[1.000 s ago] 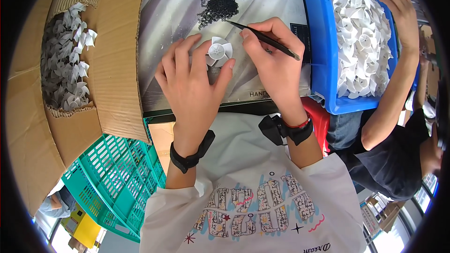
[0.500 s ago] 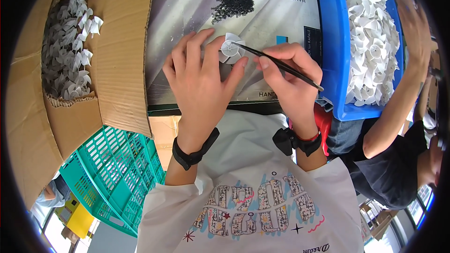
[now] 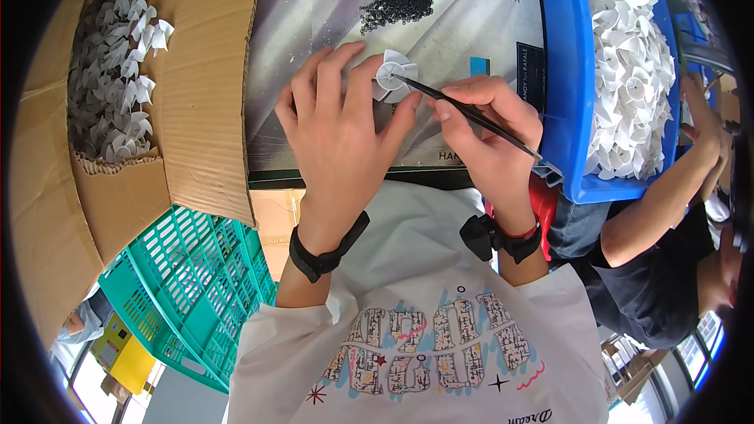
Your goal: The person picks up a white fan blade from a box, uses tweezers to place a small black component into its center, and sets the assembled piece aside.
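Note:
A small white fan impeller (image 3: 402, 88) with curved blades lies at the middle of the worktop. My left hand (image 3: 338, 114) steadies it, index finger at its left edge and thumb below at the right; the other fingers curl over the worktop. In my right hand (image 3: 495, 129) is a pair of black tweezers (image 3: 479, 116), pinched between thumb and fingers. Its tip touches the round centre of the impeller. What the tip grips, if anything, is too small to tell. Beyond my hands lies a pile of small black rings (image 3: 399, 3).
At right, a blue bin (image 3: 577, 110) holds many white impellers (image 3: 628, 71). More of them (image 3: 118, 71) fill an open cardboard box (image 3: 208, 86) at left. A green plastic crate (image 3: 188, 290) stands below the box. A co-worker's arm (image 3: 656, 204) is beyond the blue bin.
My hands stay almost in place, with the tweezer tip still at the impeller's centre. The co-worker's raised hand has come down at the far right. The view has shifted slightly.

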`<state>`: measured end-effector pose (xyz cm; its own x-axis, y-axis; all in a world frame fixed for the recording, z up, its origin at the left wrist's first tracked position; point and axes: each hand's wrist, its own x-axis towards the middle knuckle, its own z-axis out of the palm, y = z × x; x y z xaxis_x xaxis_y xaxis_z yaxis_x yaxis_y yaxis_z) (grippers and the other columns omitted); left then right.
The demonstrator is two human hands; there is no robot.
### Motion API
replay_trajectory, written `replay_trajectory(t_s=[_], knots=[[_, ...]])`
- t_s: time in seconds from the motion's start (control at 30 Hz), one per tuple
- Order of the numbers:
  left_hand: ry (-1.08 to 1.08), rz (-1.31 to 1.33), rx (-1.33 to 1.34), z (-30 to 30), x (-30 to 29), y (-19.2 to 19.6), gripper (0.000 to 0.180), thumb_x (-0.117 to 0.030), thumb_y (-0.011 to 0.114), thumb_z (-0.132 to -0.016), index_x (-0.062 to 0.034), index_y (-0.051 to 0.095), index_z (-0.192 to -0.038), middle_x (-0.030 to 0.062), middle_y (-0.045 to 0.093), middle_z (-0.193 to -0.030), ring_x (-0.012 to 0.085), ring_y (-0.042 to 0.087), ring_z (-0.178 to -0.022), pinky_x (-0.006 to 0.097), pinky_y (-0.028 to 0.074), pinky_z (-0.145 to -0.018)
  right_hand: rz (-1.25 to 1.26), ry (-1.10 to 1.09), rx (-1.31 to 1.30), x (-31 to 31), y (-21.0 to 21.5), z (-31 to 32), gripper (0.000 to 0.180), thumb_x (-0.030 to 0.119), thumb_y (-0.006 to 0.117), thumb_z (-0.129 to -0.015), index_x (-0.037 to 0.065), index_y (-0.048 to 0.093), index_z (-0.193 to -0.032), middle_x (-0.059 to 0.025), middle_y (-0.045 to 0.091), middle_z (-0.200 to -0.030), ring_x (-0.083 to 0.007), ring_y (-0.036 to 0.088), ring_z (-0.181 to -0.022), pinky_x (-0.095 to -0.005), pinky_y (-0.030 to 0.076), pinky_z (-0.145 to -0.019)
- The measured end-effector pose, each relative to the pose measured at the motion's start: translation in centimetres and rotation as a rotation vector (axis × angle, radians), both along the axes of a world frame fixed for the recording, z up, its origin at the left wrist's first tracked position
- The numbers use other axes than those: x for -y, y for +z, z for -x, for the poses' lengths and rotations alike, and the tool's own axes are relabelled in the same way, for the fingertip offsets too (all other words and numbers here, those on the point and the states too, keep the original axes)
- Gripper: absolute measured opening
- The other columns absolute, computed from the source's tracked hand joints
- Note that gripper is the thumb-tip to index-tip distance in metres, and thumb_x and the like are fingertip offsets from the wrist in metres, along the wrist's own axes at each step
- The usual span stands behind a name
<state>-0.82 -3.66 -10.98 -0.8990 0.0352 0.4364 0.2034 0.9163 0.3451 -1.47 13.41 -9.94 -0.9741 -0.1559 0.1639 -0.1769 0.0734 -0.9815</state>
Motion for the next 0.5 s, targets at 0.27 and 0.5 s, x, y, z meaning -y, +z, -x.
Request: replay_trajectory(t_s=[0.27,0.5], knots=[[0.005,0.006,-0.004,-0.07,0.05,-0.04,0.044,-0.039,0.077,-0.078,-0.0118,0.063,-0.110,0.0019,0.058,-0.123,0.0278,0.053,-0.117,0.045,0.036,-0.096,0.004,0.011,-0.009,-0.08,-0.11,-0.01,0.015,-0.013,0.064,-0.084,-0.007,0.061,-0.097,-0.0126,0.068,-0.094,-0.0159,0.068,-0.084,-0.0255,0.053,-0.075],[0.003,0.006,-0.003,-0.03,0.02,0.04,0.044,-0.038,0.077,-0.077,-0.0120,0.063,-0.109,0.0017,0.058,-0.123,0.0278,0.053,-0.116,0.045,0.036,-0.096,0.000,0.029,-0.032,-0.18,-0.09,0.01,0.017,-0.014,0.065,-0.083,-0.006,0.060,-0.097,-0.0130,0.068,-0.094,-0.0167,0.068,-0.084,-0.0260,0.053,-0.075]])
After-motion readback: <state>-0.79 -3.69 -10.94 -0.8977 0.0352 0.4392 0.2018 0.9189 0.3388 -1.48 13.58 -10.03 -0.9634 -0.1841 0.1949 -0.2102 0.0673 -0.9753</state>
